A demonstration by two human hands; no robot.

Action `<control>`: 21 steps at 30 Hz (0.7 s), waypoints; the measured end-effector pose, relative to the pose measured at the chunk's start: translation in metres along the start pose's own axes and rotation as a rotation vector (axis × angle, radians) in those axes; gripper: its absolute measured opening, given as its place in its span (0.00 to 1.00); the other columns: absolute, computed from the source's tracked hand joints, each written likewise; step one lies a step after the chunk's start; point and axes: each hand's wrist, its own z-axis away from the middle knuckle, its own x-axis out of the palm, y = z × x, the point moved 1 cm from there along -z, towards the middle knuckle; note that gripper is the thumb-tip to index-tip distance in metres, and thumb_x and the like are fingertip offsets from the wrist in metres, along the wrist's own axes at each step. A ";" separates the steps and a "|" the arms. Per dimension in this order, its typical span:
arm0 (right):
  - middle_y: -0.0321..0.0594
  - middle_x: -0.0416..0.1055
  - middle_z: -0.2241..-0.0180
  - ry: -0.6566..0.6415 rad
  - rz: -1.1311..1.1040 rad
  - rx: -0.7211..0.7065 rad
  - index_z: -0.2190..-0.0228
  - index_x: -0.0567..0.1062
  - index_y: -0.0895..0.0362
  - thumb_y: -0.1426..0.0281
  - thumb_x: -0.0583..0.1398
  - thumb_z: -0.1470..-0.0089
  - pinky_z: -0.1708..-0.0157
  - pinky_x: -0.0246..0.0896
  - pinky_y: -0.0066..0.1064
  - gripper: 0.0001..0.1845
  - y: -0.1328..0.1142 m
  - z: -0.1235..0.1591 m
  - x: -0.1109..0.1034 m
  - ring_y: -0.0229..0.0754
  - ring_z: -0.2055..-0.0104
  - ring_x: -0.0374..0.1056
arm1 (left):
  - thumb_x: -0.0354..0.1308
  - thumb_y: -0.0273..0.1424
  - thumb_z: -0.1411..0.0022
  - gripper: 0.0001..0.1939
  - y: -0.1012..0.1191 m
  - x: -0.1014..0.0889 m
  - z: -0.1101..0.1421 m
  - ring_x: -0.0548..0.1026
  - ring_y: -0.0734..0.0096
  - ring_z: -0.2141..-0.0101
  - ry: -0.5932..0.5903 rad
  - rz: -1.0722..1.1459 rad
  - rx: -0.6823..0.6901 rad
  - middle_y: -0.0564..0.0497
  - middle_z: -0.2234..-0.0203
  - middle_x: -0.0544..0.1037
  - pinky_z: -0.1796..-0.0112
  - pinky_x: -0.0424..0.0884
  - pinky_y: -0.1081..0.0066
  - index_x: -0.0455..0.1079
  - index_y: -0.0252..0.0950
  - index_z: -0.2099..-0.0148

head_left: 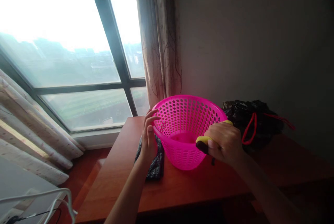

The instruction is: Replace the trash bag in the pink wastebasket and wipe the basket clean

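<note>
A bright pink plastic basket [185, 159] with rows of holes stands on the table, its open top tilted towards me. My left hand [150, 137] grips its left rim, fingers over the edge. At the near right rim, my right hand [225, 140] is closed around a yellow and black object [204, 140], its ends showing on both sides of the fist. Most of that object is hidden, so its kind cannot be made out. Beneath my left hand, a folded black plastic bag [156, 166] lies left of the basket.
A filled black bin bag [254, 116] with a red drawstring [250, 128] sits at the right by the wall. The reddish wooden table [112, 182] runs to a window with curtains [156, 36]. White tubing [68, 199] stands at lower left.
</note>
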 end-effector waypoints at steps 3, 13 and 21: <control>0.37 0.64 0.81 -0.013 0.061 0.024 0.81 0.68 0.55 0.65 0.48 0.38 0.69 0.45 0.37 0.22 -0.005 -0.002 0.000 0.40 0.76 0.60 | 0.40 0.35 0.26 0.17 0.015 -0.001 0.006 0.62 0.56 0.38 0.009 -0.177 0.089 0.44 0.44 0.70 0.39 0.57 0.48 0.70 0.40 0.51; 0.36 0.62 0.81 -0.085 0.152 0.072 0.81 0.65 0.56 0.63 0.50 0.35 0.71 0.42 0.36 0.23 -0.036 -0.013 0.002 0.38 0.77 0.56 | 0.49 0.26 0.37 0.08 0.080 0.029 0.028 0.72 0.60 0.62 -0.178 -0.302 0.265 0.49 0.68 0.76 0.47 0.62 0.50 0.69 0.39 0.60; 0.36 0.65 0.80 -0.096 0.113 -0.006 0.77 0.69 0.56 0.61 0.51 0.35 0.71 0.43 0.36 0.21 -0.041 -0.014 0.003 0.39 0.76 0.57 | 0.47 0.27 0.33 0.16 0.059 0.022 0.009 0.64 0.67 0.76 -0.087 -0.217 0.256 0.53 0.82 0.65 0.62 0.64 0.58 0.62 0.40 0.75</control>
